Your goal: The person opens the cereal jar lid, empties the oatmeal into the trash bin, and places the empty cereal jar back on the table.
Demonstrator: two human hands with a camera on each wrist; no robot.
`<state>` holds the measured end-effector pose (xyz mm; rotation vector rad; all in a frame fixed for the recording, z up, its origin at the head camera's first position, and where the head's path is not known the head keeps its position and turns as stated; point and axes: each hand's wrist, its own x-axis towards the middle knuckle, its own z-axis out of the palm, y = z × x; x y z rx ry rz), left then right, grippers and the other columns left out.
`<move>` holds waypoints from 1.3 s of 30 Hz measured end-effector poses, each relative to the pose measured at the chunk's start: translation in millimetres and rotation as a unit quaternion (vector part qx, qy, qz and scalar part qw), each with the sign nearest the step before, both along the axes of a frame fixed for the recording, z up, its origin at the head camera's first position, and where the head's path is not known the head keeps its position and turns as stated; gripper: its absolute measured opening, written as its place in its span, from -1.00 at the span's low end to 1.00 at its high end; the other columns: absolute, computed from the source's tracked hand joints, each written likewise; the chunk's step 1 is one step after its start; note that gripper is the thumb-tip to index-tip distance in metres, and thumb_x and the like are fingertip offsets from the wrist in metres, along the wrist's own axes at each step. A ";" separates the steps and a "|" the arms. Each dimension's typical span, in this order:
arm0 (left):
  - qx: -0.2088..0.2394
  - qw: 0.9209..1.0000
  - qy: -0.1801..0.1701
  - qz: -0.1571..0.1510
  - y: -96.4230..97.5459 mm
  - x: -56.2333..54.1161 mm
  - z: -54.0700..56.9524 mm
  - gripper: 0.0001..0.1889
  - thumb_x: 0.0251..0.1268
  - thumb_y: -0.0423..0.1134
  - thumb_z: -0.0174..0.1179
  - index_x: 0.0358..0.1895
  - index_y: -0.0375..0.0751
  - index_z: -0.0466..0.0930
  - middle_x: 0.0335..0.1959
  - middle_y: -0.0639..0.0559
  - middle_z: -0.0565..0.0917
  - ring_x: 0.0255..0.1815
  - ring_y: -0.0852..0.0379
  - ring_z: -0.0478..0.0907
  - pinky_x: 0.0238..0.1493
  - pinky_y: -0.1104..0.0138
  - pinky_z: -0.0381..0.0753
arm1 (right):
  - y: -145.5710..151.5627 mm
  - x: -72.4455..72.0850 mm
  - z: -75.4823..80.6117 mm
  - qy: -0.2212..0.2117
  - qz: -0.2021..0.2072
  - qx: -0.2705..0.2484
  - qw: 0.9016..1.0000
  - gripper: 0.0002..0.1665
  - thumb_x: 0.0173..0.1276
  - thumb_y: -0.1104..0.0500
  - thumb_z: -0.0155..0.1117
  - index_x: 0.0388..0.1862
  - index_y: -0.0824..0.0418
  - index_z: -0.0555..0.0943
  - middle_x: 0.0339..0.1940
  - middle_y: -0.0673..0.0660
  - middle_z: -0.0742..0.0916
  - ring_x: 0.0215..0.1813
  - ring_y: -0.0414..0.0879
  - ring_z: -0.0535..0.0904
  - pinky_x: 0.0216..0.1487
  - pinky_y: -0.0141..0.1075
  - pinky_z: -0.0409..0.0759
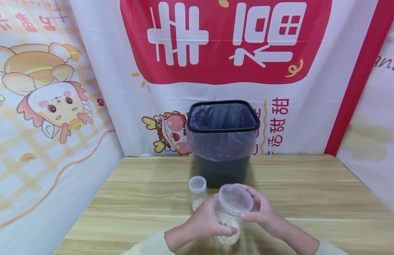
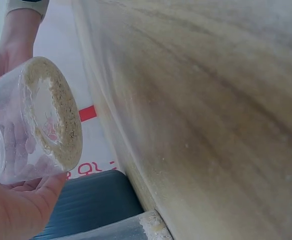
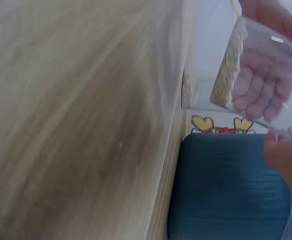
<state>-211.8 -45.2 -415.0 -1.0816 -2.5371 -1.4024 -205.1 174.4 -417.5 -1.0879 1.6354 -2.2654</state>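
Note:
A clear plastic jar holds a shallow layer of pale, grain-like bits. Its underside shows in the left wrist view, so it is lifted off the table and somewhat tilted. My left hand grips the jar's body from the left, its fingers seen through the clear wall in the right wrist view. On top is a round translucent lid. My right hand holds the lid's rim, thumb in front and fingers behind. Whether the lid is loose cannot be seen. A smaller lidded jar with similar bits stands upright just beyond my left hand.
A dark bin with a black rim and a clear plastic liner stands behind the jars. All this is on a wooden table. Printed cloth hangs behind the table and along both sides.

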 end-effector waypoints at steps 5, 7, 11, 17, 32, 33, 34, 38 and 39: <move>-0.007 1.000 -0.003 0.011 0.3 0.3 -1.2 -0.25 -0.23 0.02 0.54 0.14 -0.04 0.46 -0.08 0.27 0.57 -0.08 0.29 0.51 -0.03 0.35 0.54 | -4.0 2.7 -2.8 -0.004 -0.008 -0.016 1.000 -0.19 0.27 0.36 0.31 0.44 0.38 0.18 0.31 0.25 0.48 0.25 0.03 0.46 0.22 -0.20 0.47; -0.006 1.000 -0.006 0.021 1.1 1.0 -1.2 -0.25 -0.24 0.03 0.55 0.14 -0.03 0.46 -0.08 0.27 0.57 -0.08 0.28 0.51 -0.03 0.34 0.54 | -10.3 8.2 -2.8 0.000 -0.055 -0.021 0.998 -0.17 0.24 0.37 0.32 0.44 0.38 0.19 0.29 0.23 0.51 0.23 0.00 0.47 0.19 -0.25 0.48; -0.006 0.999 -0.007 0.048 3.5 2.4 -0.5 -0.23 -0.24 0.06 0.54 0.17 0.00 0.45 -0.07 0.30 0.56 -0.07 0.28 0.51 -0.02 0.32 0.53 | -29.9 24.5 1.3 -0.028 -0.218 -0.001 0.976 -0.17 0.12 0.43 0.38 0.36 0.37 0.25 0.18 0.22 0.57 0.11 -0.04 0.55 0.08 -0.35 0.53; -0.025 0.996 0.015 0.081 7.1 3.9 0.8 -0.22 -0.24 0.13 0.53 0.17 0.03 0.47 -0.02 0.28 0.57 -0.02 0.28 0.50 0.01 0.28 0.53 | -56.9 37.1 10.7 -0.124 -0.357 0.018 0.926 -0.15 0.05 0.46 0.42 0.30 0.38 0.24 0.17 0.28 0.53 0.08 -0.03 0.54 0.04 -0.40 0.52; -0.026 0.998 0.012 0.056 7.1 2.8 -1.4 -0.22 -0.26 0.09 0.55 0.16 -0.03 0.48 -0.06 0.31 0.57 -0.05 0.30 0.51 -0.02 0.32 0.54 | -48.8 34.5 5.8 -0.107 -0.349 0.041 0.930 -0.24 0.10 0.42 0.42 0.26 0.32 0.30 0.13 0.26 0.56 0.07 0.02 0.55 0.01 -0.36 0.54; -0.021 0.998 0.004 0.051 6.7 2.6 -1.3 -0.22 -0.26 0.09 0.55 0.16 -0.01 0.47 -0.06 0.31 0.57 -0.05 0.30 0.51 -0.02 0.32 0.54 | -45.5 32.8 4.6 -0.095 -0.336 0.040 0.936 -0.24 0.10 0.43 0.40 0.27 0.34 0.30 0.13 0.26 0.56 0.07 0.01 0.55 0.01 -0.36 0.54; -0.016 0.999 -0.004 0.045 6.3 2.1 -1.1 -0.23 -0.26 0.08 0.55 0.16 0.01 0.47 -0.07 0.31 0.57 -0.06 0.30 0.52 -0.02 0.32 0.54 | -41.5 30.8 3.4 -0.082 -0.319 0.040 0.943 -0.24 0.10 0.44 0.38 0.28 0.34 0.30 0.12 0.25 0.57 0.06 -0.01 0.55 0.01 -0.36 0.54; -0.002 1.000 -0.019 0.015 4.5 1.2 -0.1 -0.24 -0.26 0.04 0.55 0.15 0.04 0.46 -0.08 0.30 0.59 -0.07 0.30 0.52 -0.02 0.34 0.53 | -22.7 18.9 -2.2 -0.007 -0.192 0.013 0.981 -0.25 0.17 0.44 0.27 0.35 0.41 0.25 0.16 0.24 0.56 0.10 -0.04 0.53 0.08 -0.32 0.52; 0.000 1.000 -0.016 0.008 3.9 1.1 0.0 -0.25 -0.25 0.02 0.55 0.15 0.03 0.46 -0.08 0.30 0.59 -0.07 0.30 0.52 -0.02 0.34 0.53 | -18.5 15.6 -3.6 0.009 -0.151 0.002 0.988 -0.25 0.19 0.43 0.26 0.36 0.41 0.24 0.18 0.24 0.55 0.12 -0.04 0.51 0.11 -0.31 0.51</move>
